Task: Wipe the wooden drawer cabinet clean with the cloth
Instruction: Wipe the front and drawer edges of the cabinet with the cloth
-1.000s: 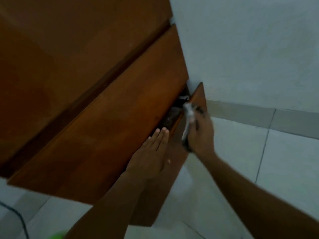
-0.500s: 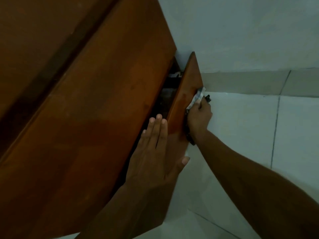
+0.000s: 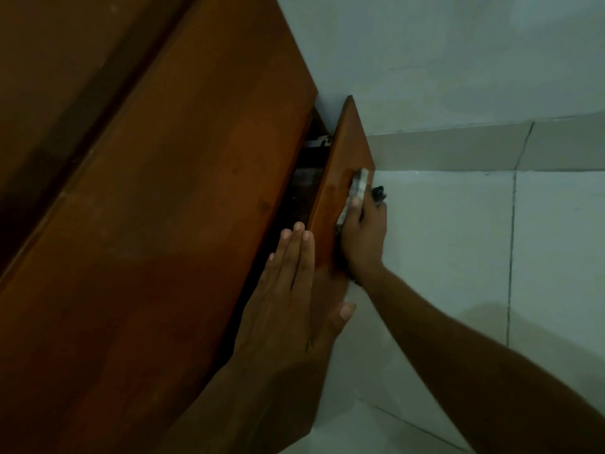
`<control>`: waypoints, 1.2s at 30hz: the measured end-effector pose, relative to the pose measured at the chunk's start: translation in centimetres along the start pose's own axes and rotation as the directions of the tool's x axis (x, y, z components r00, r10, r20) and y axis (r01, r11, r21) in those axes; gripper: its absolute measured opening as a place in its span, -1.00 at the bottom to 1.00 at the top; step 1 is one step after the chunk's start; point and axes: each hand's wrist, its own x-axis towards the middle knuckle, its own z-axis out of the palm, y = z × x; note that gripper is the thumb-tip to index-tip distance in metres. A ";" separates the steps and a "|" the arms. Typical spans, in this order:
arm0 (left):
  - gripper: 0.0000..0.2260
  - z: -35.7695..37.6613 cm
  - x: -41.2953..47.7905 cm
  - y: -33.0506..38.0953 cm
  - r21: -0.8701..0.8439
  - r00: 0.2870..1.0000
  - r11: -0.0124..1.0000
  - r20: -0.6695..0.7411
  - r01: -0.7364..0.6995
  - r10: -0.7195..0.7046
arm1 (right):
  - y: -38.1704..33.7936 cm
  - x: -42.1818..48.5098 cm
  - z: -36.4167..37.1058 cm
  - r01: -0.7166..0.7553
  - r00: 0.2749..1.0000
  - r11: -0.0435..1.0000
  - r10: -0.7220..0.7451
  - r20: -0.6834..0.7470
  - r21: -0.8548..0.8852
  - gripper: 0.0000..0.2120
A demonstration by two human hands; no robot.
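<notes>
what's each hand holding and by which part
Right hand grips the bunched cloth, one end poking out, against the drawer front. Left hand lies flat, holding nothing.

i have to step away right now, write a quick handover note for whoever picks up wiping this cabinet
Left hand: flat, with straight fingers along the top edge of the drawer front and the thumb on its outer face, steadying it.
Right hand: grips the cloth and presses it on the outer face of the drawer front, near the far end.
The drawer is pulled partway out of the cabinet, with a dark gap showing.
Done: wiping this front is under way. What is already clean cannot be told.
Left: finish this front, then probably the other cabinet faces.
</notes>
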 end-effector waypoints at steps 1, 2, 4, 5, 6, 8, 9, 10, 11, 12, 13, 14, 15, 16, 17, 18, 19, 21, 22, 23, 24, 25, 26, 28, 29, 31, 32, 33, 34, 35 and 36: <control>-0.19 -0.1 0.0 0.1 0.000 1.000 1.000 0.003 0.005 -0.005 | 0.5 2.0 0.1 -0.075 0.997 0.997 0.075 -0.023 0.023 -0.57; -0.19 -0.1 0.0 0.1 -0.002 1.000 1.000 0.009 0.010 -0.010 | 0.4 3.4 0.0 -0.127 0.991 0.990 0.129 -0.043 0.057 -0.59; -0.19 -0.2 0.1 0.2 -0.007 1.000 1.000 0.013 0.019 -0.019 | -0.9 4.4 -0.3 -0.109 0.990 0.989 0.118 -0.083 0.100 -0.62; -0.19 -0.2 0.1 0.2 -0.004 1.000 1.000 0.018 0.024 -0.024 | -1.9 4.0 -0.2 -0.041 0.993 0.992 0.054 -0.104 0.118 -0.64; -0.18 -0.2 0.1 0.2 -0.002 0.999 1.000 0.025 0.027 -0.027 | -3.2 3.2 -0.1 0.062 0.991 0.991 -0.047 -0.125 0.122 -0.64; -0.18 -0.2 0.2 0.1 0.004 0.999 1.000 0.026 0.021 -0.021 | -5.1 1.6 0.5 0.272 0.956 0.956 -0.255 -0.145 0.111 -0.64; -0.17 -0.2 0.2 0.0 0.011 1.000 1.000 0.020 0.014 -0.015 | -5.2 1.7 1.0 0.324 0.940 0.940 -0.308 -0.150 0.102 -0.64; -0.17 -0.2 0.2 0.0 0.018 1.000 1.000 0.015 0.010 -0.010 | -5.2 2.7 1.3 0.317 0.942 0.944 -0.302 -0.143 0.094 -0.61; -0.17 -0.1 0.3 0.1 0.021 1.000 1.000 0.009 0.006 -0.006 | -4.8 4.2 1.4 0.255 0.962 0.963 -0.242 -0.126 0.093 -0.58; -0.16 -0.1 0.3 0.1 0.020 1.000 1.000 0.003 0.004 -0.004 | -4.5 5.8 1.2 0.157 0.984 0.983 -0.148 -0.095 0.096 -0.56; -0.16 -0.1 0.4 0.2 0.013 1.000 1.000 -0.001 0.006 -0.006 | -4.0 7.1 0.7 0.066 0.996 0.993 -0.060 -0.060 0.100 -0.54; -0.16 -0.1 0.4 0.4 0.006 1.000 1.000 -0.005 0.011 -0.011 | -3.7 7.9 0.3 0.006 1.000 0.996 -0.004 -0.023 0.094 -0.53; -0.15 -0.2 0.4 0.5 0.000 1.000 1.000 -0.011 0.016 -0.016 | -3.3 8.4 0.2 -0.017 1.000 0.996 0.016 0.009 0.084 -0.51; -0.15 -0.2 0.4 0.5 -0.005 1.000 1.000 -0.013 0.020 -0.020 | -3.3 8.2 0.1 -0.034 0.999 0.996 0.030 0.040 0.087 -0.49; -0.15 -0.3 0.4 0.6 -0.008 1.000 1.000 -0.013 0.022 -0.022 | -3.2 7.8 0.3 -0.073 0.995 0.990 0.063 0.083 0.124 -0.45; -0.15 -0.4 0.4 0.6 -0.006 1.000 1.000 -0.012 0.022 -0.022 | -3.3 7.2 0.3 -0.131 0.987 0.976 0.111 0.117 0.175 -0.38; -0.15 -0.4 0.4 0.6 -0.003 1.000 1.000 -0.012 0.019 -0.019 | -3.1 6.7 0.3 -0.184 0.978 0.960 0.157 0.139 0.209 -0.32; -0.15 -0.3 0.3 0.6 -0.002 1.000 1.000 -0.011 0.017 -0.017 | -2.0 6.0 0.2 -0.246 0.964 0.951 0.219 0.153 0.188 -0.28; -0.15 -0.3 0.3 0.5 -0.002 1.000 1.000 -0.010 0.018 -0.018 | -1.5 5.4 0.1 -0.253 0.962 0.953 0.231 0.146 0.164 -0.32; -0.16 -0.2 0.3 0.5 0.002 1.000 1.000 -0.010 0.018 -0.018 | -1.3 4.5 -0.1 -0.248 0.965 0.957 0.231 0.123 0.151 -0.39; -0.16 -0.1 0.3 0.4 0.007 1.000 1.000 -0.010 0.019 -0.019 | -1.5 3.6 -0.4 -0.248 0.967 0.959 0.237 0.091 0.140 -0.45; -0.16 0.0 0.3 0.3 0.011 1.000 1.000 -0.012 0.020 -0.019 | -1.7 2.7 -0.8 -0.273 0.962 0.949 0.265 0.072 0.155 -0.48; -0.16 0.1 0.3 0.2 0.011 1.000 1.000 -0.014 0.020 -0.020 | -1.6 2.2 -0.9 -0.301 0.953 0.942 0.295 0.063 0.148 -0.50; -0.16 0.1 0.3 0.1 0.001 1.000 1.000 -0.013 0.027 -0.027 | -2.2 2.0 -1.2 -0.363 0.932 0.917 0.355 0.077 0.166 -0.52; -0.17 0.1 0.2 0.1 -0.007 0.999 0.999 -0.011 0.038 -0.038 | -3.0 2.0 -1.2 -0.340 0.940 0.915 0.333 0.071 0.219 -0.53; -0.18 0.2 0.1 0.1 -0.025 0.998 0.998 -0.018 0.058 -0.059 | -5.0 2.3 -0.3 -0.188 0.981 0.940 0.193 0.012 0.286 -0.61; -0.19 0.2 0.0 0.2 -0.030 0.998 0.998 -0.025 0.063 -0.064 | -5.7 2.7 0.2 -0.098 0.994 0.956 0.106 -0.013 0.276 -0.63; -0.20 0.2 0.0 0.2 -0.035 0.997 0.997 -0.035 0.064 -0.065 | -5.3 3.4 0.8 -0.040 0.999 0.971 0.047 -0.023 0.234 -0.60; -0.21 0.2 -0.1 0.2 -0.040 0.997 0.997 -0.048 0.060 -0.062 | -4.9 4.2 1.0 -0.034 0.999 0.982 0.039 -0.022 0.184 -0.57; -0.22 0.3 -0.1 0.2 -0.048 0.997 0.997 -0.056 0.056 -0.059 | -3.9 5.1 1.1 -0.087 0.996 0.987 0.090 -0.011 0.138 -0.54; -0.22 0.3 -0.1 0.2 -0.057 0.997 0.997 -0.060 0.053 -0.057 | -2.8 6.0 0.9 -0.167 0.986 0.981 0.167 0.010 0.098 -0.47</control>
